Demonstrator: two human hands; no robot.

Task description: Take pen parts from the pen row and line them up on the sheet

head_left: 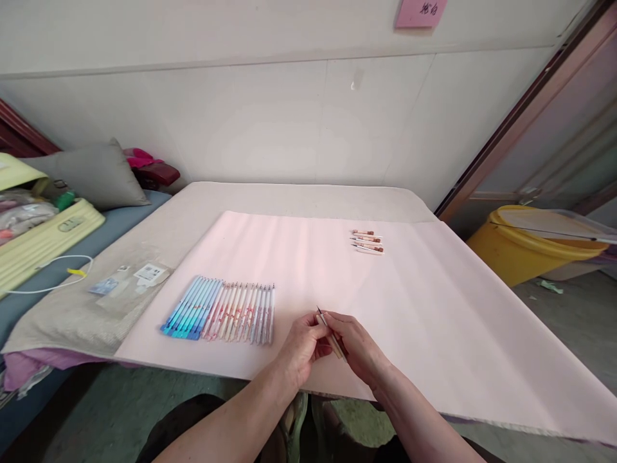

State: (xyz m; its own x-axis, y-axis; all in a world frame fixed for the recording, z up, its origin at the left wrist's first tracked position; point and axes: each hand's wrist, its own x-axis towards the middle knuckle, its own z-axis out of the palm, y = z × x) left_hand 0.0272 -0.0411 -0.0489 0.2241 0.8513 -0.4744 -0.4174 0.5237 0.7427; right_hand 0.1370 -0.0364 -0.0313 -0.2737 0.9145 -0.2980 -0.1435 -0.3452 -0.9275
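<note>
Close to the table's front edge, my left hand (303, 344) and my right hand (354, 344) meet around a slim pale pen part (336, 344) with a dark pointed tip. Both sets of fingers are pinched on it, and they hide much of its length. Left of my hands lies a neat row of pens: blue ones (193, 308) at the far left, then clear-barrelled pens with red patterns (234, 312) and greyish ones (263, 315). Farther back on the right, several short slim pieces (369, 241) with brown ends and dark tips lie side by side.
Pink sheeting (434, 321) covers most of the table. Clear plastic bags (139, 280) lie on the beige cloth at left, beside a grey cushion (91, 173) and a pale yellow container (53, 247). A yellow bin (506, 247) stands beyond the right edge.
</note>
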